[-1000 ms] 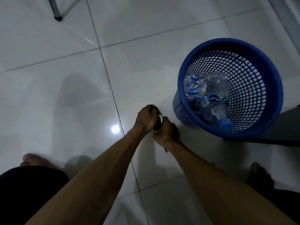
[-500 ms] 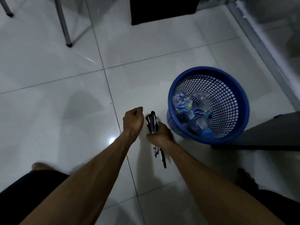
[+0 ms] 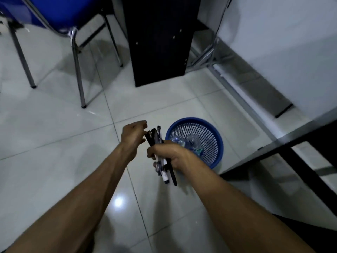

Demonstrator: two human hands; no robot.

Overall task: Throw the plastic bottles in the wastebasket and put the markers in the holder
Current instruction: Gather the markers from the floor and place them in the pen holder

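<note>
My right hand grips a bundle of several dark markers, their tips sticking out above and below the fist. My left hand is just left of the bundle, fingers curled and touching its upper ends. Behind and to the right of my right hand stands a blue mesh wastebasket on the tiled floor, with crushed clear plastic bottles inside, partly hidden by my hand. No holder is in view.
A dark panel of a desk stands ahead. A blue chair with chrome legs is at the upper left. A dark table edge runs along the right, beside a white wall.
I have risen from the floor, so the wastebasket looks smaller and the chair and desk have come into view. My right hand lifted the markers; my left hand moved up to their tops.
</note>
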